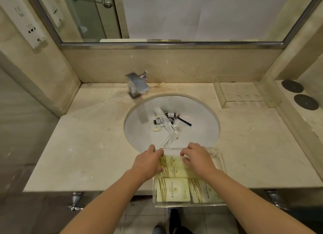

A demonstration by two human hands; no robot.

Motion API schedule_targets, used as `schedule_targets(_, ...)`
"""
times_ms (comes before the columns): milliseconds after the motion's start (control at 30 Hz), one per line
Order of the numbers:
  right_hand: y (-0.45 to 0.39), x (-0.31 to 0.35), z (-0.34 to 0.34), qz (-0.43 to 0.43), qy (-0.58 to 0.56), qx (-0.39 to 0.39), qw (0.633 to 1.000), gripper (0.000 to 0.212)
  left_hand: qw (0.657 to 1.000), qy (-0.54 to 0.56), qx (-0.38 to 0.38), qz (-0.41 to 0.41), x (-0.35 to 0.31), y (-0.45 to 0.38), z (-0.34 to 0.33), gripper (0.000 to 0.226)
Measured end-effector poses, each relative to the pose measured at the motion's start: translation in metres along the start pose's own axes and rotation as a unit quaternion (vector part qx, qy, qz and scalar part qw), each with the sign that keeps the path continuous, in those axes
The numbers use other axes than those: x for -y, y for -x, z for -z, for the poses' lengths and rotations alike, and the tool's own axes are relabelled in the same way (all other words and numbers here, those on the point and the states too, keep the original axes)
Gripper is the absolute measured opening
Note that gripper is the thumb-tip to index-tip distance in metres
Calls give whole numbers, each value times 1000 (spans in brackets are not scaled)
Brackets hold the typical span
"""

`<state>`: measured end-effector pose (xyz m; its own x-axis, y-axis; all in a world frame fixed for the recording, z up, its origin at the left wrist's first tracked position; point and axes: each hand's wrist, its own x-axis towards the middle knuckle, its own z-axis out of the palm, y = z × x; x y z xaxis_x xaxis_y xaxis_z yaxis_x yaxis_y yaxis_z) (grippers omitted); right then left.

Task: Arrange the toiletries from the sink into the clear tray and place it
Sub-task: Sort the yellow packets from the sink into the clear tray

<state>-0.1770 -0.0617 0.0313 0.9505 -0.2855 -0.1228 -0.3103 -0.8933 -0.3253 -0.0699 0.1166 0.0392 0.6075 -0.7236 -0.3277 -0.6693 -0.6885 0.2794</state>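
A clear tray sits on the counter's front edge, overhanging it, and holds several pale yellow packets. My left hand and my right hand press on the far packets, fingers bent over them. In the white sink lie small dark bottles, a white wrapped toothbrush pack, a dark razor, a small soap and a white sachet.
A chrome faucet stands behind the sink. A second clear tray rests at the back right of the marble counter, next to two dark round coasters. A mirror runs above.
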Motion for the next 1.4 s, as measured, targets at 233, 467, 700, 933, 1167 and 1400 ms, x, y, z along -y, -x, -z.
schedule_targets(233, 16, -6, -14, 28, 93, -36, 995, 28, 1000, -16, 17, -14, 3, -1, 1, 48)
schedule_targets(467, 21, -13, -14, 68, 128, -79, 986, 16, 1000, -15, 9, -15, 2, 2, 1, 48)
schedule_targets(700, 21, -15, -20, 9, 14, -92, 996, 3, 1000, -20, 11, -16, 0, 2, 3, 46)
schedule_targets(933, 16, -11, -10, -48, -35, -92, 994, 9, 989, 94, -105, 44, 2, -5, 2, 30)
schedule_targets(1167, -13, -15, 7, -128, -77, -173, 974, 12, 964, 180, -154, 122, 11, -31, 14, 17)
schedule_targets(1400, -56, -36, 18, -298, -200, -148, 921, 13, 956, 203, -157, 141, 20, -63, 13, 14)
